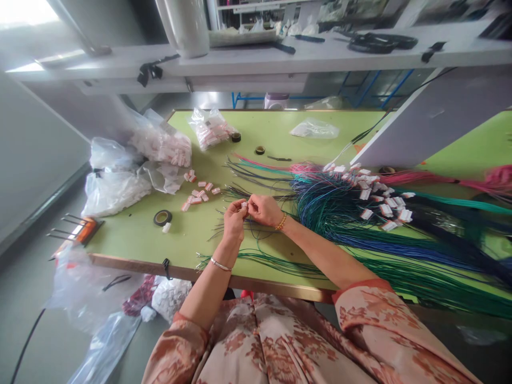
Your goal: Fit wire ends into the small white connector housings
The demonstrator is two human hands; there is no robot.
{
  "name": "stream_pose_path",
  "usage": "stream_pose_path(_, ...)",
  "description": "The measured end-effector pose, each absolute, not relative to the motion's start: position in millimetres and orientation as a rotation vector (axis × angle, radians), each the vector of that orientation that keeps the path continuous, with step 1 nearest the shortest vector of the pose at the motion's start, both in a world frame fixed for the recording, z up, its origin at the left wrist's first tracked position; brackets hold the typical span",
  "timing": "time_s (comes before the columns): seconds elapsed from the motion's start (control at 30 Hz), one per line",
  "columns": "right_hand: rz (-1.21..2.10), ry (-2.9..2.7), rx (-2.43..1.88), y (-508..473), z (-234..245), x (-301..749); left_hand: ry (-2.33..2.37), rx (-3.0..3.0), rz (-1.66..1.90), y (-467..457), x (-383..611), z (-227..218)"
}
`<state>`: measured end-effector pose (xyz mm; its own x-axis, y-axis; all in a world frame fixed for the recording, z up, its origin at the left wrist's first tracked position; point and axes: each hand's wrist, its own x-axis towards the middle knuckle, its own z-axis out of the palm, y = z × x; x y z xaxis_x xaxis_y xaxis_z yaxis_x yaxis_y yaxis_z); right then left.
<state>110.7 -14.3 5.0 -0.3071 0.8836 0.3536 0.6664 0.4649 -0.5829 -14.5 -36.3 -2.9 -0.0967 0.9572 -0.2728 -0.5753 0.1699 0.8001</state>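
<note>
My left hand [235,218] pinches a small white connector housing [244,205] between thumb and fingertips. Right against it, my right hand [264,210] is closed with its fingertips at the connector, seemingly on the end of a thin wire; the fingers hide most of it. Under and beside my hands lie dark loose wires [240,191] with bare metal ends. To the right spreads a large bundle of green and blue wires [320,205], with many white-and-orange connectors [386,209] on top. Several loose connectors [195,198] lie to the left of my hands.
Plastic bags of connectors [160,141] stand at the table's left. A black tape roll [162,217] and an orange block with metal pins [82,232] are near the left edge. A raised white shelf [248,63] crosses the back; a slanted panel [432,117] stands right.
</note>
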Motion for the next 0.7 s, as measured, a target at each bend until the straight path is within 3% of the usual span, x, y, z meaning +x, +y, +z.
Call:
stream_pose_path(0.23,0.733,-1.993,-1.183,13,18,131,0.868,0.451,1.355,-29,-18,3)
stream_pose_path(0.33,0.614,-1.981,-1.320,58,29,148,0.834,0.457,1.362,-29,-19,4)
stream_pose_path(0.53,0.289,-2.012,-1.996,139,24,167,0.822,0.457,1.333,-33,-20,2)
stream_pose_path(0.7,0.236,-2.216,-2.124,152,9,167,0.840,0.441,1.329,-34,-22,3)
